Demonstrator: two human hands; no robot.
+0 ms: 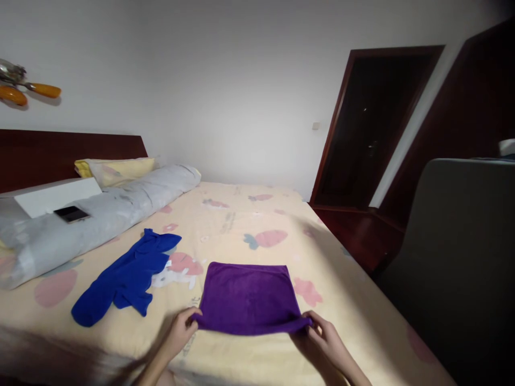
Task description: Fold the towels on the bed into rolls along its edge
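Note:
A purple towel [249, 292] lies spread in a rough rectangle on the bed, its near edge slightly raised and curled. My left hand [184, 329] pinches the towel's near left corner. At the near right corner, my right hand [322, 333] grips the cloth between thumb and fingers. To the left, a crumpled blue cloth [123, 276] rests on the sheet, apart from both hands.
The bed's patterned sheet [229, 225] runs back to the wall. A rolled grey quilt [129, 195] lies along the left, bearing a phone [72, 214] and a white flat box [58, 197]. Behind it sits a yellow pillow [124, 171]. A dark chair back [434, 257] stands at right.

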